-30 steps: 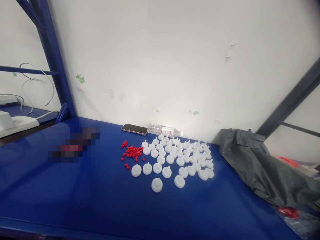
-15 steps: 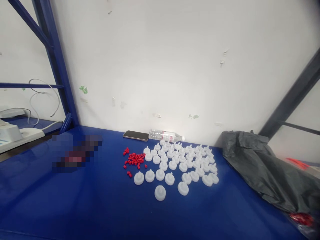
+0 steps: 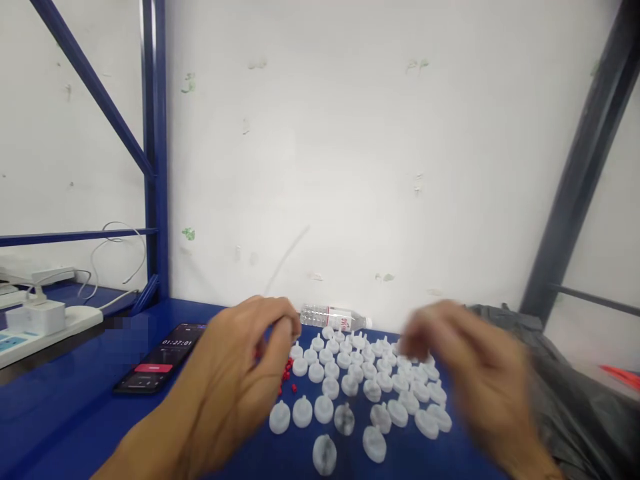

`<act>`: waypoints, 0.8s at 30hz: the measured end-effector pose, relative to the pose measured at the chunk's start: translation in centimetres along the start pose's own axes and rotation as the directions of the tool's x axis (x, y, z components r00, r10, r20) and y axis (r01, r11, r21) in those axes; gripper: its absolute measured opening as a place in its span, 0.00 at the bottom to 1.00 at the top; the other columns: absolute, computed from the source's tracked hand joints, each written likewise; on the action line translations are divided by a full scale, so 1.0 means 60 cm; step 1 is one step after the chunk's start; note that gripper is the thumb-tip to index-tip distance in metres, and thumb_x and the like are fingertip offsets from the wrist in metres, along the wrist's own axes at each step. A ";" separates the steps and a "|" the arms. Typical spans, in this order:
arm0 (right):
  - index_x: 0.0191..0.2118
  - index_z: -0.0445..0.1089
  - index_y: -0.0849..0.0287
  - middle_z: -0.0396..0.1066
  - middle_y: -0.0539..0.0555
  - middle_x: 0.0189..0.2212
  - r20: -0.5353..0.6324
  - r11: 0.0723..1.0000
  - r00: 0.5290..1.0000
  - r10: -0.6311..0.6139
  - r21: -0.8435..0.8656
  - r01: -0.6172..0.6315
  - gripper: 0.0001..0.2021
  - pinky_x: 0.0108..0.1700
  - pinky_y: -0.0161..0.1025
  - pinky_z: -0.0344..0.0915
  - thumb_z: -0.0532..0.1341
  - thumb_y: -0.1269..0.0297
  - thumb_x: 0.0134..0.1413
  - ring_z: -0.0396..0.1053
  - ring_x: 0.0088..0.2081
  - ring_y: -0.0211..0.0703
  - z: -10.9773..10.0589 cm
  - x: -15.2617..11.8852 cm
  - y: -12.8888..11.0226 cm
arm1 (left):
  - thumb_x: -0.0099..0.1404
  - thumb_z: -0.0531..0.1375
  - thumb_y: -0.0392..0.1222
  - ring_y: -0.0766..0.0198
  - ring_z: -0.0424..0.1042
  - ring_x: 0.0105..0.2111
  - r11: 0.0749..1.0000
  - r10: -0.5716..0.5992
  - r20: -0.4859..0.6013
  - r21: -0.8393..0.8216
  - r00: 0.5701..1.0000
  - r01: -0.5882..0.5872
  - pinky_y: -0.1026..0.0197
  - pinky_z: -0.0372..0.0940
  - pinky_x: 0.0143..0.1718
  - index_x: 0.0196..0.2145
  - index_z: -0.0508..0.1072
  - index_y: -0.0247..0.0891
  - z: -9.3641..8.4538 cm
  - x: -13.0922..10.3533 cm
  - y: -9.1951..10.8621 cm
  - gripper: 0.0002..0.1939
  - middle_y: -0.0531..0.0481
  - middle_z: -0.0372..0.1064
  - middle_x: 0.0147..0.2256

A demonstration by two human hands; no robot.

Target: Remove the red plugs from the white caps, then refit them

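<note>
Head view: left hand (image 3: 244,381) curled over red pieces (image 3: 287,375), right hand (image 3: 483,377) blurred near white caps (image 3: 372,391), whether gripping I can't tell, seemingly a reach calling for a delicate pinch.

Table (image 3: 65,427), with the wall (image 3: 320,133) behind, between a left post (image 3: 161,147) and a right post (image 3: 575,173). Bottle (image 3: 334,318): on its side at the rear, along the wall. Caps (image 3: 369,371): spread before the bottle and rightward, the foremost apart from the cluster. Pieces (image 3: 287,375): just left of the caps—partly hidden by the left hand (image 3: 237,360). Phone (image 3: 159,360): on the table, left of that hand. Power strip (image 3: 75,325): farther left, behind the phone. Right hand (image 3: 475,380): before the caps' right side—left of the bag (image 3: 565,387).
</note>
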State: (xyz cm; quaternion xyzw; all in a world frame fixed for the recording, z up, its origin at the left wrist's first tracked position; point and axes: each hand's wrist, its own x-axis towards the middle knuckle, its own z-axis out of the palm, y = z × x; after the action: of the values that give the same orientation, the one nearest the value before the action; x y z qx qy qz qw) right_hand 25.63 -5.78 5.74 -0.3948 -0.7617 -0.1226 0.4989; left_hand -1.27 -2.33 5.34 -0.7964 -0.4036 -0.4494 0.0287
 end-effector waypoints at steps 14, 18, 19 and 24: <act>0.39 0.72 0.54 0.72 0.50 0.27 0.367 0.971 0.915 -0.168 -0.098 0.218 0.05 0.64 0.57 0.55 0.58 0.63 0.64 0.68 0.36 0.46 0.130 -0.106 0.043 | 0.60 0.55 0.42 0.59 0.71 0.30 0.964 -0.241 0.436 0.004 0.867 0.266 0.61 0.59 0.33 0.34 0.78 0.37 0.149 0.054 -0.295 0.13 0.49 0.74 0.28; 0.34 0.73 0.54 0.72 0.50 0.24 0.416 0.944 0.880 -0.230 -0.126 0.306 0.11 0.64 0.53 0.58 0.64 0.52 0.61 0.71 0.35 0.47 0.131 -0.120 0.041 | 0.57 0.61 0.50 0.59 0.72 0.30 0.951 -0.208 0.591 -0.065 0.779 0.303 0.62 0.62 0.32 0.36 0.81 0.36 0.134 0.043 -0.329 0.17 0.48 0.75 0.29; 0.33 0.73 0.53 0.73 0.50 0.24 0.439 0.937 0.866 -0.239 -0.128 0.324 0.15 0.64 0.51 0.59 0.65 0.47 0.59 0.72 0.35 0.47 0.133 -0.122 0.042 | 0.57 0.62 0.52 0.59 0.72 0.30 0.945 -0.204 0.617 -0.078 0.760 0.317 0.63 0.62 0.30 0.38 0.81 0.36 0.132 0.042 -0.334 0.19 0.48 0.75 0.29; 0.34 0.75 0.52 0.76 0.50 0.26 0.528 0.925 0.815 -0.238 -0.135 0.357 0.21 0.60 0.49 0.63 0.65 0.37 0.55 0.74 0.39 0.48 0.139 -0.127 0.047 | 0.57 0.62 0.61 0.58 0.70 0.27 0.919 -0.217 0.699 -0.090 0.681 0.385 0.64 0.59 0.19 0.44 0.80 0.37 0.132 0.037 -0.341 0.27 0.46 0.74 0.31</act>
State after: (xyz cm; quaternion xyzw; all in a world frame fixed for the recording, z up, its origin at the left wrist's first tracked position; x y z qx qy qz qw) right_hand 23.56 -2.72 -5.32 -0.3427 -0.8983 -0.1786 0.2092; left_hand -8.87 16.06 -4.21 -0.8242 -0.4573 -0.1708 -0.2870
